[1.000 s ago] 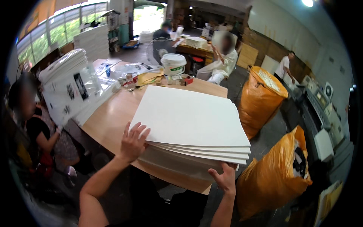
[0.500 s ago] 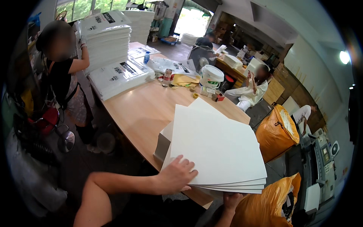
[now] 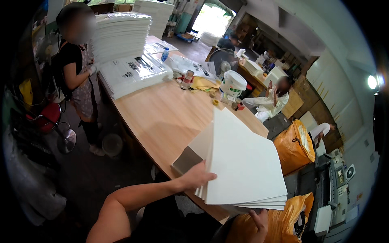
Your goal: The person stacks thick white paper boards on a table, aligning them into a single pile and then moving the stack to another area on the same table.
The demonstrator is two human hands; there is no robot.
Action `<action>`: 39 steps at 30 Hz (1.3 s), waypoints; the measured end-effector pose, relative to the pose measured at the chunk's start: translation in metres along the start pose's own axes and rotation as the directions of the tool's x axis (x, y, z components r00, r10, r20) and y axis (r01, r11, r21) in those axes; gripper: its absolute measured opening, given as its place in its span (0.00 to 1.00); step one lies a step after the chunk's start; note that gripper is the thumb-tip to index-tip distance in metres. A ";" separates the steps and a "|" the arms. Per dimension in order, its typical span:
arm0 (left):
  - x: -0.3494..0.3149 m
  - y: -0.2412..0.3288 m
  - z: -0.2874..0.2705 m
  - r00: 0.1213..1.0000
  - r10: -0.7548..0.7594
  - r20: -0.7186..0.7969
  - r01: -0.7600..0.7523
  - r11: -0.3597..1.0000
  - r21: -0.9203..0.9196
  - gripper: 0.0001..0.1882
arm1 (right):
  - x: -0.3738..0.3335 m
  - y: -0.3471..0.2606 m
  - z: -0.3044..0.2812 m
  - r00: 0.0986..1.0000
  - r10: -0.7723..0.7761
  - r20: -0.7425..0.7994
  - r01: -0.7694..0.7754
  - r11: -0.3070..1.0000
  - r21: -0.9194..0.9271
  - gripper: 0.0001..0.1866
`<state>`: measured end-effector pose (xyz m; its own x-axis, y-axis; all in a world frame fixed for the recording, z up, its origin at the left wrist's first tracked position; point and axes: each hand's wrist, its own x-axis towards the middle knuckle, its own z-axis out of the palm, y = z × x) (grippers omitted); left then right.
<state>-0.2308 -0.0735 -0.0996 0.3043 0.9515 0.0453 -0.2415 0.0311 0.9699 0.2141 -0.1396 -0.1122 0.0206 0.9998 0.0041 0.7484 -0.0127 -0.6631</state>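
A fanned stack of large white boards (image 3: 247,166) lies tilted at the near right end of the wooden table (image 3: 146,109). My left hand (image 3: 198,177) grips the stack's left edge, thumb on the top face and fingers beyond the edge. At the near right corner, my right hand (image 3: 259,220) holds the lower edge, its thumb showing and its other fingers partly hidden beneath. Several board edges show slightly spread along the near side. Under and left of them is a white stack with a shaded grey side (image 3: 189,160).
Plastic-wrapped white packs (image 3: 135,75) are piled at the table's far left, beside a standing person (image 3: 75,69). A white bucket (image 3: 233,83), a jar (image 3: 187,80) and tape rolls sit farther back. Orange bags (image 3: 293,146) stand right, near a machine (image 3: 334,182). Another person (image 3: 269,101) sits beyond.
My left hand has gone from lying on the top board to gripping the stack's left edge. The boards have shifted slightly right. The standing person's hands have lowered from the tall pile.
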 end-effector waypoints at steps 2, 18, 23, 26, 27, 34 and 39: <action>-0.010 0.024 -0.002 1.000 0.020 -0.010 -0.017 0.980 0.200 0.36 | 0.011 0.009 -0.003 0.999 -0.028 0.027 0.023 0.987 0.158 0.38; -0.190 -0.011 -0.230 0.616 0.384 -0.688 -0.355 0.915 0.193 0.30 | 0.114 -0.377 0.292 0.959 -0.146 0.245 -0.231 0.105 0.967 0.23; -0.229 -0.090 -0.263 0.517 0.120 -0.848 -0.261 0.965 -0.023 0.30 | 0.137 -0.341 0.423 0.887 -0.110 0.449 -0.432 0.146 0.890 0.18; -0.251 -0.150 -0.256 0.542 -0.050 -0.839 -0.203 0.961 -0.189 0.31 | 0.128 -0.272 0.495 0.830 0.038 0.556 -0.554 0.167 0.816 0.19; -0.260 -0.177 -0.255 0.510 -0.093 -0.855 -0.151 0.969 -0.195 0.30 | 0.122 -0.254 0.512 0.802 0.102 0.588 -0.597 0.125 0.793 0.19; -0.241 -0.179 -0.242 0.542 -0.131 -0.830 -0.228 0.928 -0.295 0.28 | 0.124 -0.197 0.536 0.664 0.159 0.731 -0.748 0.133 0.651 0.17; -0.184 -0.199 -0.292 0.512 -0.169 -0.842 -0.175 0.939 -0.295 0.27 | 0.108 -0.202 0.494 0.782 0.087 0.617 -0.417 0.809 0.415 0.18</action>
<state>-0.5077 -0.1652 -0.3706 -0.5792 0.7398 -0.3423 -0.5520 -0.0470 0.8325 -0.2618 -0.0204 -0.3477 -0.3281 0.7911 -0.5162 0.3215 -0.4203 -0.8485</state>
